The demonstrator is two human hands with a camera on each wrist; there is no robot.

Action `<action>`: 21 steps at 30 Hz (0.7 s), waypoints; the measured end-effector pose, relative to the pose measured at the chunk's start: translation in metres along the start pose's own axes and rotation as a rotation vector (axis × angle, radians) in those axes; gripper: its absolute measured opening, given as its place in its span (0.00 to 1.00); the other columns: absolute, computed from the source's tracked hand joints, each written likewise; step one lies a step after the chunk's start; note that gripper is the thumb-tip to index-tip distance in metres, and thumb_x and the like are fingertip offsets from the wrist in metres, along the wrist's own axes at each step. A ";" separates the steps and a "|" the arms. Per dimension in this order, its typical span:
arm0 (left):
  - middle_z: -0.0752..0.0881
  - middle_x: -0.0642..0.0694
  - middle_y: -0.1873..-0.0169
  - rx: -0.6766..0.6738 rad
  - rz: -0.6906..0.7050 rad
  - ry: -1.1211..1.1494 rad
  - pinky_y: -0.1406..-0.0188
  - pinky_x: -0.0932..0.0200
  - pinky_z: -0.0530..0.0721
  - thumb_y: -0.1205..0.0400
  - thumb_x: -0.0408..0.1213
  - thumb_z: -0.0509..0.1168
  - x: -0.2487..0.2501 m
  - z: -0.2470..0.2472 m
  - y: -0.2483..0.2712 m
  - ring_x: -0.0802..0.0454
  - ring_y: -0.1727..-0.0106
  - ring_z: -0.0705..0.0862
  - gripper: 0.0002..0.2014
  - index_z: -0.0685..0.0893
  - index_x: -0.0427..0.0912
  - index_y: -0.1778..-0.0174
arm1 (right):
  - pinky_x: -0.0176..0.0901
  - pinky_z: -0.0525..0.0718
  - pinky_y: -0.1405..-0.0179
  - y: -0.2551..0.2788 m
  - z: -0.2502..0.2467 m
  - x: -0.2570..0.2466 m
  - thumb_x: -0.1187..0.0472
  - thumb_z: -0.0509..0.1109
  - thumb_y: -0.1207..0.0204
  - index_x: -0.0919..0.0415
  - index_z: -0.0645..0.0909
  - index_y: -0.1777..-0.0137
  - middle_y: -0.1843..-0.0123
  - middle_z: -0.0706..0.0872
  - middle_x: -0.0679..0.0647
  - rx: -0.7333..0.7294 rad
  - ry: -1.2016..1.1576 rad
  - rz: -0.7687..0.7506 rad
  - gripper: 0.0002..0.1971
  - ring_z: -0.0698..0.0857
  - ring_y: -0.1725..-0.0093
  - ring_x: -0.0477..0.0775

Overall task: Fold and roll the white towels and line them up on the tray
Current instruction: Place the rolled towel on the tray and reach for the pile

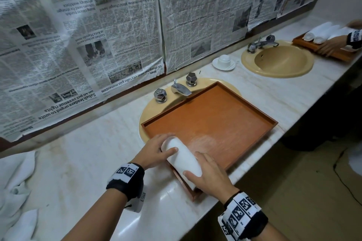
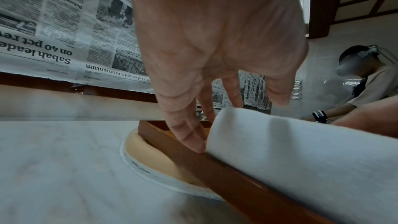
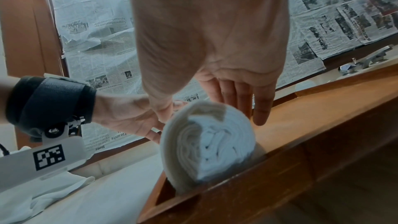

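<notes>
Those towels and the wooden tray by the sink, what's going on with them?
A person is setting a rolled white towel into the near left corner of a wooden tray that sits over a sink. The left hand holds its far end, and the right hand rests over its near end. It is the only roll on this tray. More unrolled white towels lie heaped on the counter to the left. Further along, another person has rolls on a second tray.
</notes>
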State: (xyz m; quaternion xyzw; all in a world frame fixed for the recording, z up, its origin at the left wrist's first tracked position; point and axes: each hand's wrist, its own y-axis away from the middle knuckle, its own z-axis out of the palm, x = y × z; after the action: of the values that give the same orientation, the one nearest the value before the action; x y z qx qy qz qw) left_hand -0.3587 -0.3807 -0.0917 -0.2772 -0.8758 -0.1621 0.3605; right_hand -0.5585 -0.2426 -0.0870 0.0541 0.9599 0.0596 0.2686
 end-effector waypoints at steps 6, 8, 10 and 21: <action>0.80 0.59 0.34 0.108 -0.120 0.047 0.37 0.57 0.81 0.19 0.57 0.69 0.011 -0.007 0.027 0.61 0.41 0.82 0.26 0.75 0.60 0.24 | 0.48 0.79 0.36 -0.001 -0.005 0.000 0.33 0.61 0.24 0.50 0.66 0.21 0.28 0.73 0.46 0.032 -0.023 -0.057 0.35 0.73 0.31 0.48; 0.78 0.62 0.34 0.128 -0.183 0.088 0.41 0.61 0.81 0.19 0.57 0.69 0.013 -0.009 0.043 0.58 0.38 0.81 0.25 0.74 0.63 0.25 | 0.48 0.79 0.36 -0.001 -0.007 -0.003 0.32 0.61 0.24 0.50 0.65 0.22 0.29 0.73 0.46 0.031 -0.016 -0.077 0.34 0.72 0.32 0.48; 0.78 0.61 0.33 0.140 -0.230 0.110 0.46 0.66 0.78 0.19 0.56 0.69 0.011 -0.010 0.061 0.56 0.36 0.80 0.25 0.73 0.64 0.26 | 0.48 0.80 0.36 0.001 -0.009 -0.008 0.32 0.60 0.24 0.49 0.65 0.23 0.29 0.72 0.45 0.028 -0.007 -0.095 0.34 0.72 0.32 0.48; 0.81 0.58 0.33 0.277 -0.396 0.148 0.40 0.60 0.81 0.20 0.60 0.68 -0.023 -0.018 0.201 0.61 0.38 0.83 0.24 0.75 0.65 0.27 | 0.44 0.72 0.29 0.042 0.008 -0.077 0.36 0.63 0.20 0.54 0.64 0.19 0.24 0.72 0.48 -0.018 0.028 -0.244 0.34 0.69 0.26 0.49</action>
State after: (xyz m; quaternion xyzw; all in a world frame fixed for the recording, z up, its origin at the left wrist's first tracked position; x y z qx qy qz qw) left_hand -0.2141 -0.2386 -0.0790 -0.0354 -0.8981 -0.1279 0.4193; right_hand -0.4861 -0.2107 -0.0487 -0.0663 0.9624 0.0361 0.2610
